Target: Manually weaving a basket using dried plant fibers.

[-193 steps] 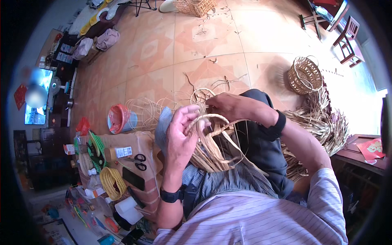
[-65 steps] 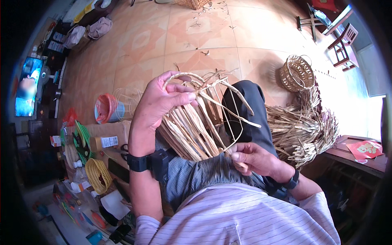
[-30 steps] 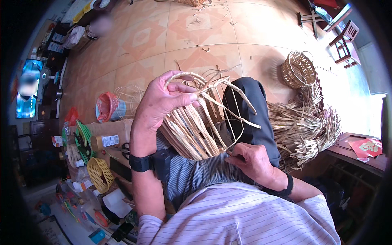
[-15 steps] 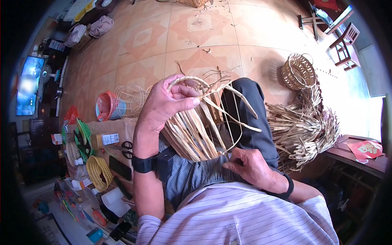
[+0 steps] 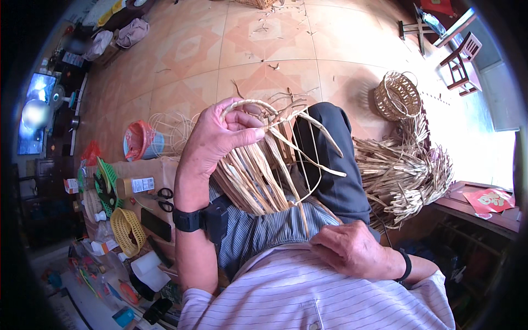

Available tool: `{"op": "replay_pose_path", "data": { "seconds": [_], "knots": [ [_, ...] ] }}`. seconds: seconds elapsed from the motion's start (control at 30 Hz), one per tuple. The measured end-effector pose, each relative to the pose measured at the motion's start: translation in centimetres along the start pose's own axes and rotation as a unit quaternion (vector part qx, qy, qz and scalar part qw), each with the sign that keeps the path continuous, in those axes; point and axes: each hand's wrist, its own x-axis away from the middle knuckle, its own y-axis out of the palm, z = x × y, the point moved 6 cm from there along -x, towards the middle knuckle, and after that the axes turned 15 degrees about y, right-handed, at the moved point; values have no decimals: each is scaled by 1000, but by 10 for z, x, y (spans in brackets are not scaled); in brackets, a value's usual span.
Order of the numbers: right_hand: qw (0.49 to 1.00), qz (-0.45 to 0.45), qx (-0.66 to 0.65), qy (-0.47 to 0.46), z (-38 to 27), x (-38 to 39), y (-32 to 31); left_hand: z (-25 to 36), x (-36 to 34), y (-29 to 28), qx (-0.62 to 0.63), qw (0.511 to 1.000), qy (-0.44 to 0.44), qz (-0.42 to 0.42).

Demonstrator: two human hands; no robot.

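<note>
A part-woven basket (image 5: 250, 181) of pale dried plant strands on a thin wire frame rests over my lap, tilted. My left hand (image 5: 220, 129) is closed on its braided rim at the upper left, thumb on the near side. Loose strand ends stick out from the rim, and bare frame shows on the basket's right side. Below the lower rim hangs a short strand end (image 5: 303, 220). My right hand (image 5: 352, 247) is closed in front of my shirt, lower right of the basket. A thin dried strand (image 5: 328, 212) runs to its fingers; the fingertips are hidden.
A heap of dried stalks (image 5: 401, 176) lies right of my knee, with a finished basket (image 5: 397, 96) behind it. To the left, a cloth-covered surface holds scissors (image 5: 165, 199), a phone (image 5: 156, 224) and a yellow plastic basket (image 5: 127, 232). Beyond stands a lined bucket (image 5: 144, 142).
My right hand has moved from the basket's lower rim down and right toward my shirt. A strand end now hangs below the rim. My left hand keeps its hold.
</note>
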Motion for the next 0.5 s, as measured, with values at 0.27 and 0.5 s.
{"op": "replay_pose_path", "data": {
  "seconds": [0.27,0.5],
  "knots": [
    [981,-54,160,-91,-20,-3,8,1,-3,1,4,1000,6,-8],
    [932,-62,329,-139,-44,-2,-18,-1,-1,-3,15,1000,3,2]
  ]
}}
